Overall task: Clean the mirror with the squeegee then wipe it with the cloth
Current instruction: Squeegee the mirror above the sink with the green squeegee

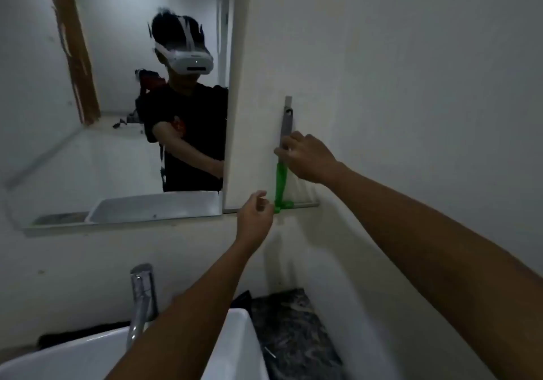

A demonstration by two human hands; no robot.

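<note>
Single view only; I am working from one head-worn wide-angle camera. It is looking forward and slightly down at a white wall, standing close. Straight lines are bowing toward the frame edges. The mirror (117, 100) is filling the upper left and is showing the headset wearer facing back. The sink (229, 347) and tap (142, 297) are sitting at the bottom edge, right under the camera. Both forearms are entering from the bottom and right, the left hand (254, 218) and right hand (308, 159) reaching near frame centre.
</note>
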